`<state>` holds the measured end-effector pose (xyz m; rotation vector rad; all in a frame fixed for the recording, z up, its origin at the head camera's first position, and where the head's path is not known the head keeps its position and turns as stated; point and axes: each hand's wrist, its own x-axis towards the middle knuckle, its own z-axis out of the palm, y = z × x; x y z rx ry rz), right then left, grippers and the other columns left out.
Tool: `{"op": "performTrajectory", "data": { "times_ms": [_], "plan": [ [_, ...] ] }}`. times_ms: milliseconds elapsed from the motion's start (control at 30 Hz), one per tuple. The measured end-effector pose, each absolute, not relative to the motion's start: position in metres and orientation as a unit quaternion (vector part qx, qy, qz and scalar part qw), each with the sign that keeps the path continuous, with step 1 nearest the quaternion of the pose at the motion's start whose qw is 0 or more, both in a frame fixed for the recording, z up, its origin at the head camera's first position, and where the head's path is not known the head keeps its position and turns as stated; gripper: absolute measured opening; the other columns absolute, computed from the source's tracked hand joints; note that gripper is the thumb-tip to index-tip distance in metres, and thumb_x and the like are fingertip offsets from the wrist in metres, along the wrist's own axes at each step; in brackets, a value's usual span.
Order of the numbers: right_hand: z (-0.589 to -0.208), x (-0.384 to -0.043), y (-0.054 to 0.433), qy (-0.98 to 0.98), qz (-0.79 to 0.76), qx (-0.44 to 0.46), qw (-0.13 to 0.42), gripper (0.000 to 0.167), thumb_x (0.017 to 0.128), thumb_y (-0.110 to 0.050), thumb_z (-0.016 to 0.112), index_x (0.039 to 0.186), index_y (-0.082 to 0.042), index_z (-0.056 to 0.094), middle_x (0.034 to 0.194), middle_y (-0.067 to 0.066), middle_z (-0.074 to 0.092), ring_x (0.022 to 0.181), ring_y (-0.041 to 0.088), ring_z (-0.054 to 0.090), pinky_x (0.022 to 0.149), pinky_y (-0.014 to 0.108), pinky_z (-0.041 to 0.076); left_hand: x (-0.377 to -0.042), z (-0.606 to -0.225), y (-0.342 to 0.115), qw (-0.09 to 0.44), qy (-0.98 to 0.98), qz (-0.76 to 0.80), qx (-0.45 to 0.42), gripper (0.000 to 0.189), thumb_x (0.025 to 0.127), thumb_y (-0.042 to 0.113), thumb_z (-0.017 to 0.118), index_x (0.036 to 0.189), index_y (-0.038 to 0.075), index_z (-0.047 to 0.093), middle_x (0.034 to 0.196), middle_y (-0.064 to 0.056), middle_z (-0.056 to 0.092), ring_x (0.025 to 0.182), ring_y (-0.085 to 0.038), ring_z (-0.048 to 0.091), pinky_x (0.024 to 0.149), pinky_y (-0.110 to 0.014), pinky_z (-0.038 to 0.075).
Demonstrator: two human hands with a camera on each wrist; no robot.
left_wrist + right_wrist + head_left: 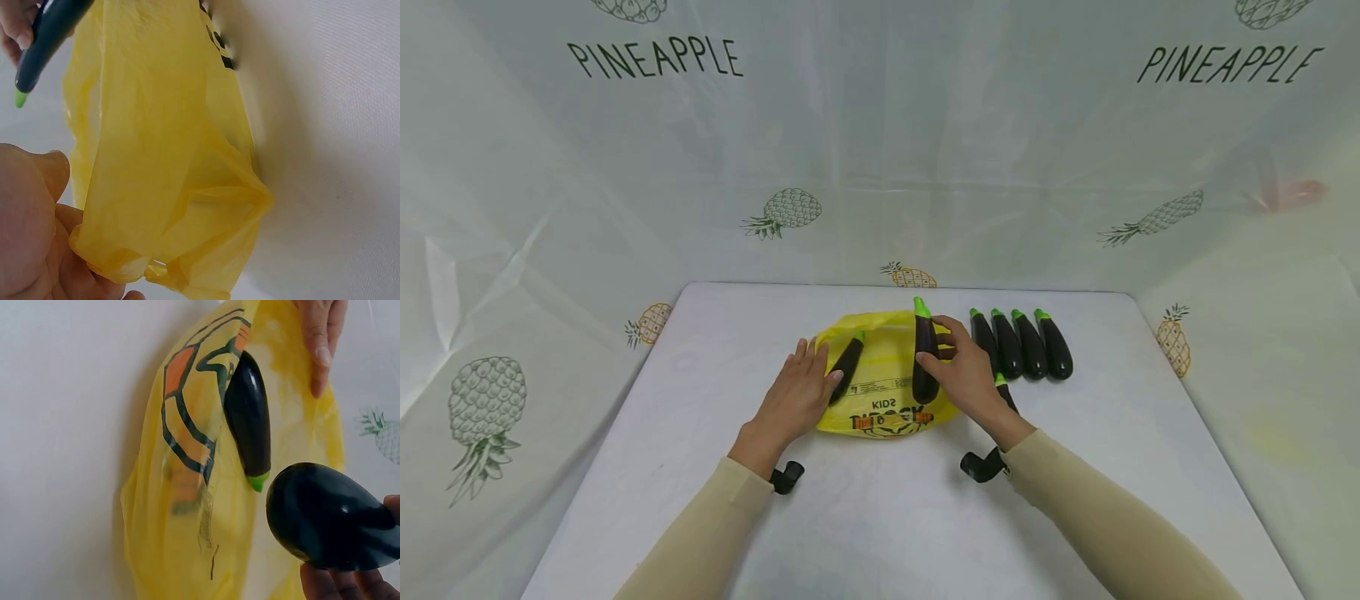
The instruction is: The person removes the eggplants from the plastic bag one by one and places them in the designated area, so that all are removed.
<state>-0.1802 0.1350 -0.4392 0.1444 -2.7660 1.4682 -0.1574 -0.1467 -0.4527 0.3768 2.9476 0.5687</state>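
Note:
A yellow plastic bag (880, 367) with dark printing lies on the table, its mouth spread. In the right wrist view one eggplant (250, 419) sits in the bag's mouth, partly behind the printed front layer. At the bag's left edge, my left hand (797, 387) touches the plastic with its fingers extended, thumb near that eggplant. Over the bag's right part, my right hand (966, 367) holds a second dark eggplant (926, 354) between thumb and fingers, green stem end pointing away from me. The left wrist view also catches this held eggplant (50, 40) near the bag.
Several more eggplants (1032, 346) lie in a row right of the bag. Another eggplant (1006, 392) is partly hidden by my right wrist. The white table (662, 467) ends at a pineapple-printed curtain (880, 167) behind and at the sides.

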Motion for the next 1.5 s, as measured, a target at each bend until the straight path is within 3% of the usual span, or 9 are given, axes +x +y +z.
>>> {"op": "performTrajectory", "data": {
  "times_ms": [700, 1500],
  "plan": [
    [-0.425, -0.182, 0.178, -0.899, 0.437, 0.020, 0.025, 0.068, 0.101, -0.029, 0.070, 0.162, -0.017, 0.041, 0.143, 0.023, 0.063, 0.121, 0.040, 0.069, 0.094, 0.054, 0.062, -0.158, -0.454, -0.146, 0.067, 0.975, 0.174, 0.118, 0.067, 0.116, 0.039, 0.037, 0.166, -0.004, 0.023, 0.171, -0.028, 0.023, 0.163, -0.043, 0.008, 0.132, -0.057, 0.015],
    [-0.428, -0.165, 0.263, -0.916, 0.399, -0.005, 0.029, 0.067, 0.107, -0.038, 0.061, 0.164, -0.011, 0.040, 0.142, 0.030, 0.061, 0.122, 0.046, 0.066, 0.087, 0.052, 0.061, -0.156, -0.459, -0.145, 0.071, 0.976, 0.168, 0.115, 0.067, 0.116, 0.039, 0.038, 0.166, -0.003, 0.024, 0.171, -0.026, 0.025, 0.163, -0.041, 0.009, 0.132, -0.056, 0.015]
  ]
}}
